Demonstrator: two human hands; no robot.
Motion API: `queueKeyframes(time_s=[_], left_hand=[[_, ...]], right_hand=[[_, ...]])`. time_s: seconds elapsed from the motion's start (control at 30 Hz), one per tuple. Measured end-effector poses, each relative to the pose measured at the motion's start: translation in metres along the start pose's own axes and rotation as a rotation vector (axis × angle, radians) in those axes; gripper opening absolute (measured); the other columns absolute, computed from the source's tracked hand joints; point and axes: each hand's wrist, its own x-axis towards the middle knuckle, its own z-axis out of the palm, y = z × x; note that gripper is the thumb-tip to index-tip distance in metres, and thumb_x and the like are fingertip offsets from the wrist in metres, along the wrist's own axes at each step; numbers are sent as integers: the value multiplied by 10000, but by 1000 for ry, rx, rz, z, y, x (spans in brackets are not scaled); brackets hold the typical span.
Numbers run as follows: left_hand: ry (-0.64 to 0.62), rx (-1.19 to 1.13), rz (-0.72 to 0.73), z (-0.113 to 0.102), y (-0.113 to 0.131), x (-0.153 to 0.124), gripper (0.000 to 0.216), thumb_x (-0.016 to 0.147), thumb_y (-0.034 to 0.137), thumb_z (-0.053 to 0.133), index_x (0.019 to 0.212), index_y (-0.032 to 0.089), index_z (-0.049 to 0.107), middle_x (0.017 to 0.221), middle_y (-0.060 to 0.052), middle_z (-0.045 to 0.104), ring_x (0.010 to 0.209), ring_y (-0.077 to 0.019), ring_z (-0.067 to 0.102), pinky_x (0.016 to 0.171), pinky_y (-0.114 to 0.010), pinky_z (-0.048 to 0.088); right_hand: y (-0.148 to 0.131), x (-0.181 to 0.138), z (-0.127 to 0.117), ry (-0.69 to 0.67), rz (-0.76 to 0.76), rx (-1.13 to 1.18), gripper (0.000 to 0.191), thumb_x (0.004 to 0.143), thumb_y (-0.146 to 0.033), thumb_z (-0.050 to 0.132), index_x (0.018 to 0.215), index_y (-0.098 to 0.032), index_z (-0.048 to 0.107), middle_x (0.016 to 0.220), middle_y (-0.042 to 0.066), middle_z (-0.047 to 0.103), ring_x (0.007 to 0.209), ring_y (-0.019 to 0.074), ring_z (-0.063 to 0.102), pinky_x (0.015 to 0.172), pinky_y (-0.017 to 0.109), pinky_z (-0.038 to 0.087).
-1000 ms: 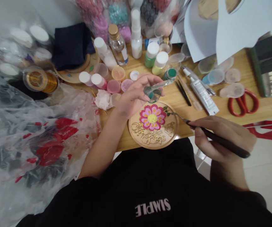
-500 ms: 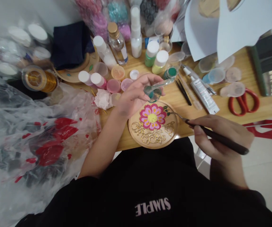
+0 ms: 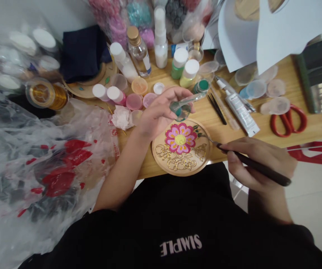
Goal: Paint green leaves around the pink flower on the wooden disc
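Note:
My left hand (image 3: 163, 104) is closed around a small clear plastic cup (image 3: 182, 111) with a little green paint in it, tilted above the far edge of a round wooden plaque (image 3: 163, 164). The plaque bears a pink painted flower (image 3: 180, 139) with a yellow centre, small dark green leaves and raised gold outlines. In my right hand (image 3: 259, 164) is a palette knife (image 3: 250, 162) with a dark handle. Its thin metal tip points left and meets the plaque beside the green leaves; whether it touches the surface I cannot tell.
Behind the plaque stand paint bottles (image 3: 180, 63), small cups of colour (image 3: 140, 86) and an open green pot (image 3: 201, 86). Black tweezers (image 3: 217, 108), a white tube (image 3: 241, 114) and red-handled scissors (image 3: 288, 121) lie to the right. Crumpled clear plastic bags (image 3: 37, 168) fill the left side.
My right hand and the palette knife have shifted slightly left, with the tip a little to the right of the leaves. My left hand with the cup stays almost still.

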Motion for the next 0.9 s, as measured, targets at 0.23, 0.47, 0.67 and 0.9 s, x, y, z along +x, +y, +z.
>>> queueKeyframes(time_s=[0.23, 0.47, 0.67, 0.9], left_hand=[[-29, -59, 7, 0, 1, 2, 369, 557, 169, 606, 921, 179, 669, 875, -2, 670, 870, -173, 662, 806, -307, 498], [-5, -36, 3, 0, 1, 2, 353, 562, 212, 640, 912, 195, 679, 884, -10, 679, 873, -201, 660, 821, -340, 508], [-23, -62, 10, 1, 2, 1, 345, 578, 206, 665, 922, 175, 671, 890, -15, 667, 853, -192, 668, 808, -335, 496], [-33, -15, 27, 1, 1, 0, 309, 634, 214, 635, 941, 179, 648, 883, -16, 664, 893, -205, 673, 809, -351, 495]], right_hand=[[1, -3, -1, 0, 12, 5, 120, 812, -105, 640, 876, -206, 650, 714, 17, 694, 569, 150, 661, 493, 275, 524], [1, -3, -1, -2, 10, 6, 158, 817, -86, 632, 899, -221, 639, 719, 6, 683, 572, 143, 652, 490, 274, 518], [0, -4, 0, -21, 24, 22, 159, 805, -67, 633, 883, -205, 646, 729, 21, 687, 602, 153, 670, 522, 276, 535], [1, -3, 1, 7, 13, 24, 173, 803, -92, 651, 900, -235, 656, 731, -2, 699, 583, 143, 662, 509, 272, 541]])
